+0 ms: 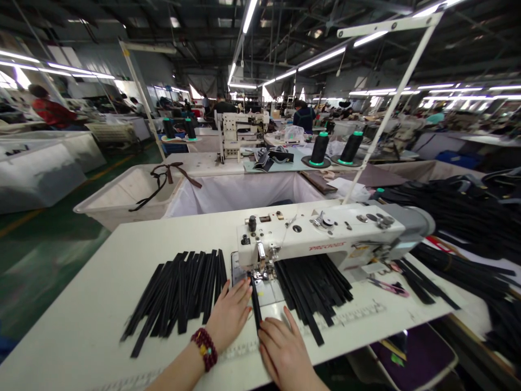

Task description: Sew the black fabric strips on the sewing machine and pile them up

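Observation:
A narrow black strap (pixel 256 304) lies on the white table, running from the presser foot of the white sewing machine (pixel 321 233) back toward me. My left hand (pixel 230 312), with a red bead bracelet on the wrist, rests flat against the strap's left side, fingers stretched out. My right hand (pixel 280 345) lies on the strap's near end from the right, fingers flat and together. A fan of black straps (pixel 179 290) lies left of my left hand. Another pile of black straps (pixel 313 285) sits right of the needle.
Pink scissors (pixel 391 288) lie on the table (pixel 81 326) at the right. A white bin (pixel 122 195) and a cloth-lined bin (pixel 240 193) stand behind the table. Thread cones (pixel 319 149) and heaps of black straps (pixel 468 217) are at the right. Other workers sit far back.

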Demonstrator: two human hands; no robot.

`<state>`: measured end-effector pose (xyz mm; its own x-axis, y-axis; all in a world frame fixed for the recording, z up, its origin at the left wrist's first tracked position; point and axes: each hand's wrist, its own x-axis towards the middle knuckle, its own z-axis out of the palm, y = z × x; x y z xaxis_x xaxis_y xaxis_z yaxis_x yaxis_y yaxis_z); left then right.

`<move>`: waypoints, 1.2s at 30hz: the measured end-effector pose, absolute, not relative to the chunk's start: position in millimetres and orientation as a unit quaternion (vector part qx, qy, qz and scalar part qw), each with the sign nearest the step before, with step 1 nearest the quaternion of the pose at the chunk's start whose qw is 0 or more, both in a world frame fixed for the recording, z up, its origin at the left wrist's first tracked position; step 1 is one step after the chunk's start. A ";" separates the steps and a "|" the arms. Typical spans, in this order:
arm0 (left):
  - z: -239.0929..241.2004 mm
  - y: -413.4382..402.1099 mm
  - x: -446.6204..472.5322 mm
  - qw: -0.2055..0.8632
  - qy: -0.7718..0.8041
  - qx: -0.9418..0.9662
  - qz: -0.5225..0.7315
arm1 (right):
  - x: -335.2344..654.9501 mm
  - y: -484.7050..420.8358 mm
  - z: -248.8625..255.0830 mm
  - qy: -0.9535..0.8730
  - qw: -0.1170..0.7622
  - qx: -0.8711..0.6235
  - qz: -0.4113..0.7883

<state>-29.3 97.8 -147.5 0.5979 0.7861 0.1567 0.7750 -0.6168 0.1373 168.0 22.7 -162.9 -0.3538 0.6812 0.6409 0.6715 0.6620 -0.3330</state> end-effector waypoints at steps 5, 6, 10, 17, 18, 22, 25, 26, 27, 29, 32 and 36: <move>-153.0 110.7 -30.1 0.022 0.440 0.891 0.111 | 166.3 37.9 -160.7 -0.830 0.357 -0.428 0.026; -154.0 112.9 -30.2 0.020 0.441 0.890 0.111 | 166.0 41.2 -159.8 -0.831 0.351 -0.431 0.029; -156.4 119.1 -29.9 0.011 0.445 0.889 0.109 | 164.3 54.2 -156.3 -0.835 0.328 -0.440 0.041; -152.7 123.1 -28.9 0.001 0.446 0.891 0.089 | 161.3 78.3 -160.4 -0.844 0.315 -0.433 0.030; -152.5 123.3 -28.6 0.000 0.446 0.891 0.086 | 161.0 82.1 -161.5 -0.847 0.313 -0.429 0.024; -154.0 124.0 -28.2 -0.004 0.449 0.890 0.085 | 158.9 95.4 -163.6 -0.855 0.303 -0.421 -0.002; -156.6 124.6 -28.7 -0.005 0.449 0.889 0.091 | 155.8 102.4 -163.9 -0.857 0.290 -0.426 -0.018; -157.4 124.7 -28.8 -0.005 0.448 0.889 0.093 | 154.6 104.2 -164.2 -0.857 0.285 -0.429 -0.024; -158.0 124.8 -28.8 -0.005 0.446 0.890 0.095 | 153.6 105.7 -164.6 -0.856 0.280 -0.433 -0.032; -158.9 124.5 -28.4 -0.004 0.447 0.889 0.100 | 152.0 107.3 -165.3 -0.856 0.270 -0.438 -0.049; -158.7 123.2 -26.7 -0.008 0.458 0.883 0.101 | 151.9 103.1 -164.6 -0.854 0.267 -0.443 -0.058; -156.8 121.6 -24.1 -0.017 0.463 0.881 0.094 | 156.8 79.5 -160.0 -0.839 0.304 -0.450 -0.035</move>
<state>-24.1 121.6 -156.8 0.5544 0.8123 0.1812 0.8186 -0.5715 0.0570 156.8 79.5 -160.0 -0.4101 0.7341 0.5412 0.7763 0.5924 -0.2152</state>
